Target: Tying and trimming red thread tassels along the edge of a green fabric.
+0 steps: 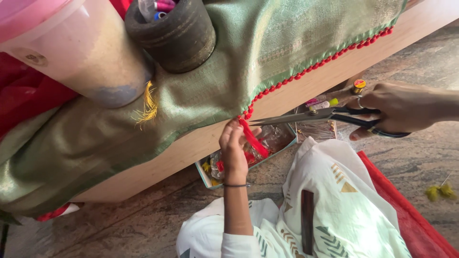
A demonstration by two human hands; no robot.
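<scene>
Left hand [234, 148] pinches one red thread tassel [252, 138] at green silk cloth [229, 71] edge draped over wooden counter [306, 88]; right hand [397, 110] grips one pair steel scissors [311, 115], blades apart beside tassel.

A low wooden table [306, 91] carries a green cloth [267, 43] edged with red beads, draped over its edge. On the cloth stand a translucent plastic container [81, 52] and a dark round holder [177, 38]. Below, the stone floor [420, 157] bears a shallow tray [203, 173], a red mat [411, 215] and yellow thread scraps [440, 192].
</scene>
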